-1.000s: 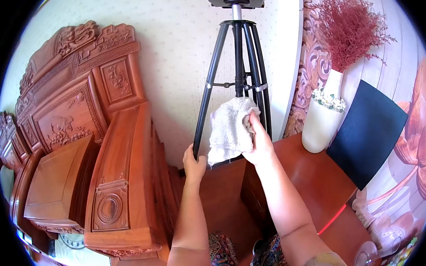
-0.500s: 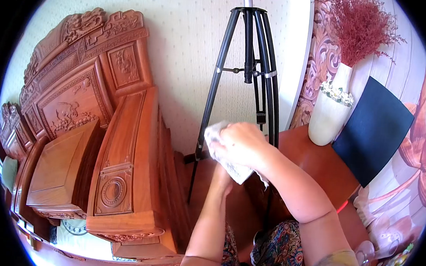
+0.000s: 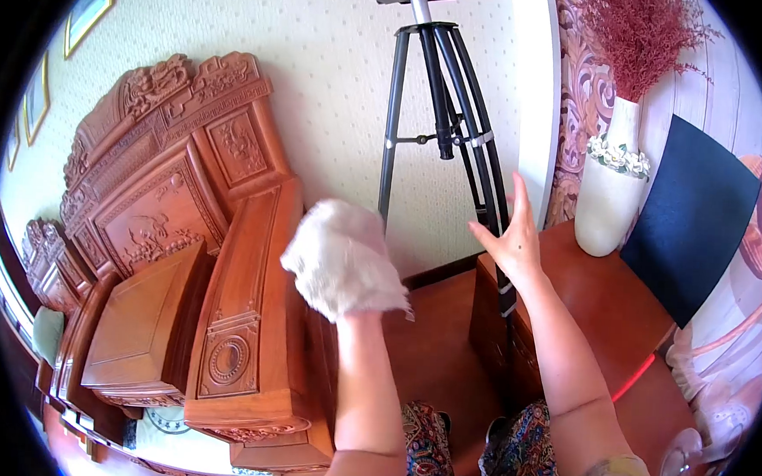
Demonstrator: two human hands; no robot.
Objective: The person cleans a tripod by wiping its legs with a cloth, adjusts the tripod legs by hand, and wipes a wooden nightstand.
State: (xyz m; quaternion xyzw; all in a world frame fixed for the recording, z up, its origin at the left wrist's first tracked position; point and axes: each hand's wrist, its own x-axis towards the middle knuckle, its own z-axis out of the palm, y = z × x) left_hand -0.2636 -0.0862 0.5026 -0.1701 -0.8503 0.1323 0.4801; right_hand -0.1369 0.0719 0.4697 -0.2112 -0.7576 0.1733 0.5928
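Note:
A crumpled whitish cloth [image 3: 342, 258] hangs over my left hand [image 3: 360, 317] and hides its fingers; only the wrist shows below it. The hand holds this cloth up beside the arm of a carved wooden sofa [image 3: 259, 292]. To the right, my right hand [image 3: 519, 247] is raised with thumb and fingers spread and nothing in it. It overlaps a leg of the black tripod [image 3: 475, 127] in this view, just left of the wooden cabinet top [image 3: 578, 289].
On the cabinet stand a white vase [image 3: 608, 205] with dried red branches [image 3: 640, 45] and a dark blue panel [image 3: 692, 222]. A clear glass object [image 3: 680, 459] is at lower right. Framed pictures [image 3: 89, 8] hang at upper left.
My hands were together on the cloth. Now they are apart: the left has moved left with the cloth over it, the right has let go and opened to the right. The view has shifted slightly.

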